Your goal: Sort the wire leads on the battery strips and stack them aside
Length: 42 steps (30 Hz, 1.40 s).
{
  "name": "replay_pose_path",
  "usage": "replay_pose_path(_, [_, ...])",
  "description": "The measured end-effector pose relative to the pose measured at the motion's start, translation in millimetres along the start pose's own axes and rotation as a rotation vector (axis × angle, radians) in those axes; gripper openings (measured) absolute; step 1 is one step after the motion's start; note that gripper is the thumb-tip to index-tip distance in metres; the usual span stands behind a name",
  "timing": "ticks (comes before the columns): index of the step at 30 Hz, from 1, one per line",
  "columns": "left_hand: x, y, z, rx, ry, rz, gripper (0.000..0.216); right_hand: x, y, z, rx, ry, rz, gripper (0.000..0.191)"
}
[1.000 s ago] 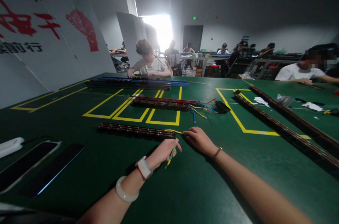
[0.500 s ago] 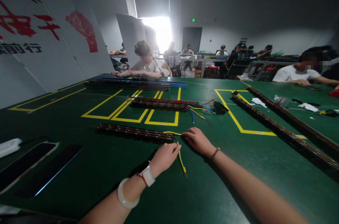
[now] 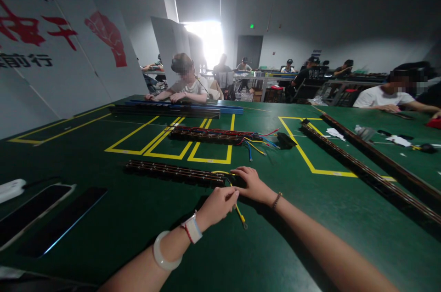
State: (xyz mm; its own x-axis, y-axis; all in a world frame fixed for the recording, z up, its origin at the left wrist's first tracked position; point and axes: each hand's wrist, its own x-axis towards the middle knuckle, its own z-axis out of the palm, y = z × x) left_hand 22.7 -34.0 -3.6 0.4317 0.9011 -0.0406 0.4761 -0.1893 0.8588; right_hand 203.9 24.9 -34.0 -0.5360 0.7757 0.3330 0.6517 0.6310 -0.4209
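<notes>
My left hand (image 3: 218,204) is closed in a pinch on a yellow wire (image 3: 238,210); its lower stretch hangs out past my fingertips and ends in a metal ring terminal (image 3: 245,226). Beside it, my right hand (image 3: 255,187) has its fingers stretched out and apart, the thumb close to my left fingertips. Its index finger reaches over a second yellow wire (image 3: 219,173), whose far end is hidden there. Both wires come from the right end of a long dark bar assembly (image 3: 175,172) with copper-coloured strips, lying flat on the green table.
Another bar bundle (image 3: 210,135) with red, blue and yellow leads lies behind. Long bars (image 3: 365,170) stretch along the right. Phones (image 3: 65,220) lie at left. Yellow tape (image 3: 212,161) marks the table (image 3: 292,246). A person (image 3: 189,83) sits opposite, hands by a blue rail.
My right hand has shifted slightly left, its fingers spreading from a pinch on the upper yellow wire. My left fingertips moved right toward it, and the ring terminal swung a little right.
</notes>
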Motion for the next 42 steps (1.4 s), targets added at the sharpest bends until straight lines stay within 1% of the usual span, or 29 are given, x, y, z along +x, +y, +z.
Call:
replay_pose_path(2, [0,-1,1,-0.086,-0.037,0.005,0.041,3,-3,2,0.023,-0.032,0.029,0.058])
replay_pose_path(4, [1,-3,3,-0.183,-0.086,-0.006,0.041,7,-3,1,0.036,-0.061,0.063,0.06])
replay_pose_path(7, [4,-4,4,-0.358,-0.158,-0.068,0.042,15,2,-2,0.082,-0.139,0.093,0.048])
replay_pose_path(9, [5,-3,5,-0.473,-0.196,-0.113,0.043,20,5,-5,0.162,-0.209,0.114,0.038])
replay_pose_path(11, [5,-4,5,-0.579,-0.224,-0.159,0.042,22,8,-5,0.268,-0.255,0.15,0.033])
replay_pose_path(14, [7,-8,5,-0.729,-0.239,-0.237,0.037,20,6,-4,0.377,-0.23,0.198,0.025])
replay_pose_path(16, [8,-13,5,-0.825,-0.24,-0.275,0.034,16,1,-4,0.374,-0.176,0.2,0.021])
replay_pose_path(18, [11,-16,5,-0.916,-0.236,-0.305,0.031,13,-6,-7,0.296,-0.128,0.176,0.02])
replay_pose_path(21, [14,-17,4,-1.038,-0.225,-0.345,0.029,9,-20,-11,0.058,-0.091,0.115,0.021])
replay_pose_path(24, [16,-16,3,-1.127,-0.25,-0.336,0.038,4,-34,-12,-0.254,-0.125,0.004,0.024])
replay_pose_path(27, [18,-17,3,-1.159,-0.21,-0.32,0.035,-2,-47,-8,-0.475,-0.159,-0.12,0.031])
replay_pose_path(29, [19,-20,4,-1.154,-0.16,-0.339,0.031,-4,-53,-10,-0.519,-0.163,-0.156,0.031])
replay_pose_path(31, [20,-24,5,-1.151,-0.127,-0.358,0.03,-4,-58,-18,-0.492,-0.156,-0.161,0.023])
replay_pose_path(33, [21,-26,6,-1.161,-0.117,-0.359,0.028,-3,-62,-31,-0.448,-0.131,-0.126,0.019])
replay_pose_path(36, [20,-27,5,-1.184,-0.135,-0.349,0.026,-2,-64,-48,-0.442,-0.116,-0.03,0.023])
replay_pose_path(38, [19,-26,4,-1.191,-0.156,-0.344,0.025,-3,-63,-52,-0.463,-0.17,0.01,0.021])
replay_pose_path(42, [19,-24,2,-1.182,-0.184,-0.337,0.023,-5,-61,-46,-0.465,-0.323,0.049,0.012])
